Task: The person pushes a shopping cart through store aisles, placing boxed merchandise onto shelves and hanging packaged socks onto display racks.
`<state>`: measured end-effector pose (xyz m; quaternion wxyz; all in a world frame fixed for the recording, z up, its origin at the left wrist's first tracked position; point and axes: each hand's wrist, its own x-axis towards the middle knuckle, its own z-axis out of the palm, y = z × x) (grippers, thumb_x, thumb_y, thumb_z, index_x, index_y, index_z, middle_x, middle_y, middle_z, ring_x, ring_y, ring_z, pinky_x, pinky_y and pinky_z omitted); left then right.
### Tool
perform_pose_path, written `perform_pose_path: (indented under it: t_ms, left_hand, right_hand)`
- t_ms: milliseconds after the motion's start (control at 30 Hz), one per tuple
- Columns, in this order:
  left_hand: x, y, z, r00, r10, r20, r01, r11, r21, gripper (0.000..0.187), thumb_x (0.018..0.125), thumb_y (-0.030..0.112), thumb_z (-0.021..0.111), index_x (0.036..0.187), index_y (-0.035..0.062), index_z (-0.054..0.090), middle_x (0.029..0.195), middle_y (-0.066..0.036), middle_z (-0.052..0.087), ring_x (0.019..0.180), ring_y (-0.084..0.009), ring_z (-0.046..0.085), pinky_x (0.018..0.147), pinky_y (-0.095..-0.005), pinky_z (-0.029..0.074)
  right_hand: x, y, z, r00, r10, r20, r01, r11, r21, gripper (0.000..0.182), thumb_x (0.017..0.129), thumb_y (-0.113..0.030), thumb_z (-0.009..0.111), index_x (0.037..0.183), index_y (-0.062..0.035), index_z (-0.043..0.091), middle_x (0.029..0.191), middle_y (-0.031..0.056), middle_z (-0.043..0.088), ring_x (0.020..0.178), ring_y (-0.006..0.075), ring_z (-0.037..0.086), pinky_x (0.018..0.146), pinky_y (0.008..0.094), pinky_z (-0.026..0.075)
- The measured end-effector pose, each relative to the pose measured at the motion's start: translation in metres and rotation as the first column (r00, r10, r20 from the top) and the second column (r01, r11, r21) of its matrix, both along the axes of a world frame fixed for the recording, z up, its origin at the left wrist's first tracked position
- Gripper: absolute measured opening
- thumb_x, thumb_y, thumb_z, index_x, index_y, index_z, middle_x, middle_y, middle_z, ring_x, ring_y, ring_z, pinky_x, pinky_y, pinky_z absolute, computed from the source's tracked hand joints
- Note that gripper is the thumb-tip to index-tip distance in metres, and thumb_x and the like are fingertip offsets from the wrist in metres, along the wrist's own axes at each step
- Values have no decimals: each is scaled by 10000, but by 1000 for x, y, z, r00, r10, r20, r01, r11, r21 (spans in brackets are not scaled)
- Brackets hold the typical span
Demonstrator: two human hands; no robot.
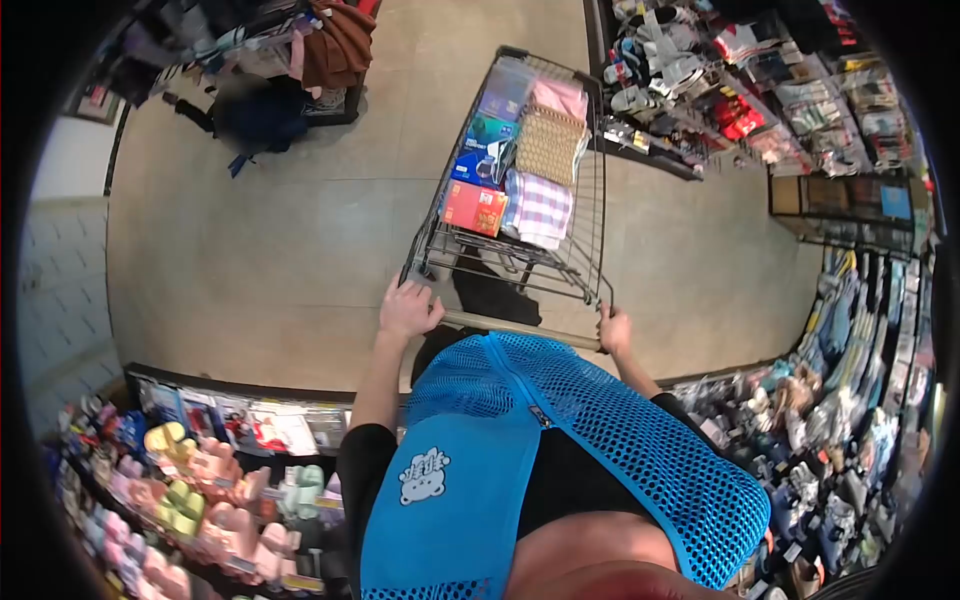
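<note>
My left hand (408,308) wraps around the left end of the shopping cart's handle bar (525,327). At the opposite end, my right hand (615,330) is closed on the same cart's frame near the handle. The black wire shopping cart (593,220) stands straight ahead of me. Inside it, on the left, lie a red box (474,207), a blue box (484,152) and a purplish package (506,90). To their right are a folded plaid cloth (542,207), a tan patterned folded textile (548,146) and something pink (560,98).
A person in dark clothing (265,115) is beside a display of garments (335,45) at upper left. Racks of packaged goods (740,90) line the upper right. Slippers (225,530) fill shelves behind me at left; more footwear (830,480) is at right. Tiled floor (270,260) surrounds the cart.
</note>
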<state>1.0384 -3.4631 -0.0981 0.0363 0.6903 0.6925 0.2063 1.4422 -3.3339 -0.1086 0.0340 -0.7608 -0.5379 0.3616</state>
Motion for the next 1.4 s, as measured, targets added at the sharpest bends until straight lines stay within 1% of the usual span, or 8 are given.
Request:
perform_pose_path:
  t_ms: [367,600,800,900,967,1167,1333,1400]
  left_hand:
    - [-67,109,16,991,97,-94,-110,983,-145,174,684,227,581,571,103,535,595,-53,544,650,-225,549,904,-452,429]
    - [-133,239,7,981,124,-150,-150,972,-178,189,713,234,551,586,94,562,606,-65,567,702,-239,564,862,-446,438]
    - [-185,370,4,948,205,-243,-252,951,-181,259,758,272,491,638,80,616,707,-90,640,737,-251,585,859,-433,414]
    - [-214,440,-1,949,229,-217,-272,942,-195,287,776,289,468,667,82,636,741,-97,654,767,-251,594,874,-430,403]
    - [-232,483,-5,950,251,-185,-283,943,-174,270,771,286,471,654,95,623,720,-91,641,773,-255,593,887,-437,403]
    - [-297,616,-14,965,230,-124,-232,973,-1,275,765,303,495,628,106,629,652,-94,617,737,-265,600,850,-430,407]
    - [-332,724,-1,975,204,-86,-212,972,-98,298,771,317,490,638,97,641,687,-99,638,778,-255,610,879,-441,405]
    - [-346,767,5,974,211,-81,-222,961,-167,316,778,317,482,636,87,644,709,-109,653,805,-251,618,924,-448,397]
  right_hand:
    - [-66,152,-24,991,65,-115,-69,997,-26,374,911,-353,535,859,14,582,551,62,533,457,139,513,425,297,409]
    - [-153,303,-22,985,170,-9,-168,981,100,381,878,-345,572,819,29,613,596,106,598,528,182,586,508,337,459]
    - [-208,456,-36,979,178,-100,-170,982,86,422,837,-367,605,810,54,620,629,124,622,570,196,610,553,344,470]
    - [-243,525,-15,956,51,-287,-47,999,22,355,797,-310,639,787,45,627,628,100,613,548,163,583,536,316,458]
    - [-264,569,-10,962,35,-272,-24,999,43,304,769,-274,649,759,29,629,627,89,609,535,150,565,528,304,451]
    - [-310,692,-20,975,26,-220,-2,994,107,339,708,-270,654,816,52,663,651,144,649,611,201,646,604,322,497]
    - [-345,795,-32,967,-37,-253,53,997,59,284,724,-162,657,881,72,624,637,128,619,533,187,600,493,311,476]
    - [-358,831,-29,967,-30,-252,53,995,88,413,724,-155,640,1058,77,567,669,127,629,540,185,604,509,311,494]
